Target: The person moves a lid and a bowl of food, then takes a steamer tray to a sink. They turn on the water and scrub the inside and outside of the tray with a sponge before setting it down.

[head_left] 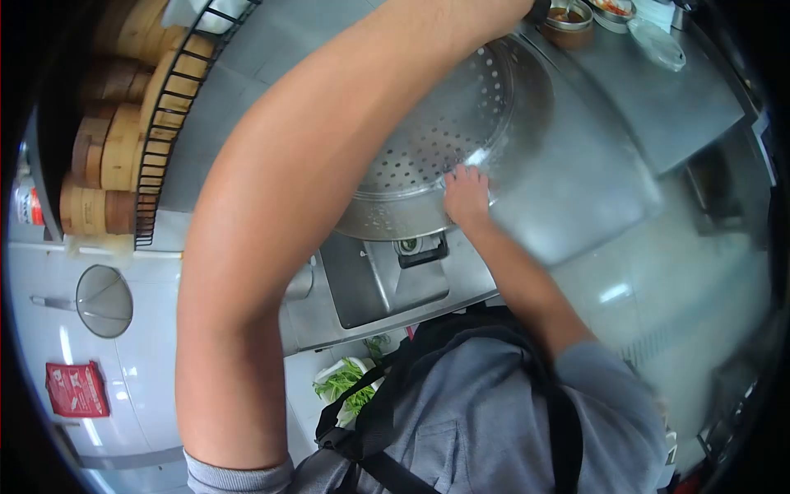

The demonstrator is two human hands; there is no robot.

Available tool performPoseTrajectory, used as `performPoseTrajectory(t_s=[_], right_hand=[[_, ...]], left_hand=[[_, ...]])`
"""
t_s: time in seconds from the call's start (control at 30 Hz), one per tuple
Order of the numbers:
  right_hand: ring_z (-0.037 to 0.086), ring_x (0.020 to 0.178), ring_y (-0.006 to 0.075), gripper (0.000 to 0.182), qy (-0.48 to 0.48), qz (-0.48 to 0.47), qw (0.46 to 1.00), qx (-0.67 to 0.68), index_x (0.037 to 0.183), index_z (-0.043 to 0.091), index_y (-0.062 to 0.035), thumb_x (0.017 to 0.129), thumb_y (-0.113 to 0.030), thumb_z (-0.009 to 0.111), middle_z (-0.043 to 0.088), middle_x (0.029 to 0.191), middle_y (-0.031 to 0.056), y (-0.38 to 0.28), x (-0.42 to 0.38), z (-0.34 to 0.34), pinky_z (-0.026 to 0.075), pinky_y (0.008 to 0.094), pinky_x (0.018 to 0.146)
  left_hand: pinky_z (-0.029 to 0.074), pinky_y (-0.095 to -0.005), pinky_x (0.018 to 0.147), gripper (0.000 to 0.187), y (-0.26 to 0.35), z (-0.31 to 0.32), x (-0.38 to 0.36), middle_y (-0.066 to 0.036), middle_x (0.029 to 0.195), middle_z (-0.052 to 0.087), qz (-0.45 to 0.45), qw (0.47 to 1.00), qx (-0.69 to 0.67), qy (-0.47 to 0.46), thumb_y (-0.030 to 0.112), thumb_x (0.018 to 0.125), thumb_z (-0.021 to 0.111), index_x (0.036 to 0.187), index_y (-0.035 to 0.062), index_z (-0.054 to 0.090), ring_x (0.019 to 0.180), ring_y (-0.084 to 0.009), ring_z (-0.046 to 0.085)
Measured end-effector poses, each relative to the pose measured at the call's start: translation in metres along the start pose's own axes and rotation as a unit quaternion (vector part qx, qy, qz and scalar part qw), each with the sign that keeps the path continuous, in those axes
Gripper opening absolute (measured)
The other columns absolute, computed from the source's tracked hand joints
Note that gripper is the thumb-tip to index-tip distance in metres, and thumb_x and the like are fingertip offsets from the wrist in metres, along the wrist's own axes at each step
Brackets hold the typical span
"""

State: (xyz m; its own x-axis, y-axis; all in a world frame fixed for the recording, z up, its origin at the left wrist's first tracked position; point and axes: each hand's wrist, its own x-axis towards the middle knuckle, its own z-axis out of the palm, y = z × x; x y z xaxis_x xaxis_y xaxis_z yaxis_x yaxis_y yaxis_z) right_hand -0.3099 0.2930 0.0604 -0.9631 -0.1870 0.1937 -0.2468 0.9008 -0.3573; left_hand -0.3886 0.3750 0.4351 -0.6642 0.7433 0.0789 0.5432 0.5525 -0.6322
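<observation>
A large round metal steamer (411, 210) with a perforated base spans the upper middle of the view. My right hand (467, 196) is at its near rim, fingers curled over the edge. My left forearm crosses above the steamer from the lower left and hides part of it. The forearm runs up to the top edge, where a black band shows at the wrist; my left hand itself is out of the picture.
Bamboo steamers (123, 148) fill a black wire rack (169, 107) at upper left. A sink (354, 280) lies below the steamer. Bowls of sauce (568, 18) and a clear dish (658, 45) stand at upper right. A strainer (104, 301) hangs at left. Greens (350, 387) are below.
</observation>
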Motion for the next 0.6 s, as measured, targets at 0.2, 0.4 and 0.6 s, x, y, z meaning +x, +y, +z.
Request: performPoseTrajectory(t_s=[0.2,0.4,0.6], right_hand=[[0.048,0.106,0.0251,0.026,-0.061,-0.020,0.998,-0.029,0.108,0.064,-0.0144,0.086,-0.022,0.052,0.053,0.112,0.0052,0.018,-0.008,-0.022,0.038,0.0421,0.085],[0.048,0.106,0.0242,0.025,-0.028,-0.046,0.972,-0.228,0.104,0.068,-0.0132,0.087,-0.022,0.051,0.054,0.108,0.0050,0.115,0.020,-0.086,0.038,0.0407,0.084],[0.048,0.105,0.0247,0.022,0.079,-0.031,0.940,-0.329,0.099,0.067,-0.0127,0.086,-0.022,0.052,0.054,0.105,0.0061,0.185,0.040,-0.136,0.038,0.0401,0.083]], left_hand=[[0.055,-0.0403,0.073,0.020,-0.035,0.000,-0.020,-0.015,0.084,0.069,-0.085,0.996,-0.011,-0.031,0.022,0.074,0.071,0.085,0.0054,0.069,0.082,-0.0309,0.068],[0.053,-0.0444,0.078,0.033,-0.063,-0.019,-0.072,-0.018,0.089,0.068,-0.231,0.971,-0.036,-0.053,0.028,0.075,0.065,0.098,0.0041,0.065,0.088,-0.0340,0.066],[0.050,-0.0466,0.064,0.036,-0.059,0.026,-0.117,-0.017,0.071,0.065,-0.294,0.931,-0.151,0.158,0.038,0.080,0.067,0.089,0.0041,0.060,0.071,-0.0388,0.063]])
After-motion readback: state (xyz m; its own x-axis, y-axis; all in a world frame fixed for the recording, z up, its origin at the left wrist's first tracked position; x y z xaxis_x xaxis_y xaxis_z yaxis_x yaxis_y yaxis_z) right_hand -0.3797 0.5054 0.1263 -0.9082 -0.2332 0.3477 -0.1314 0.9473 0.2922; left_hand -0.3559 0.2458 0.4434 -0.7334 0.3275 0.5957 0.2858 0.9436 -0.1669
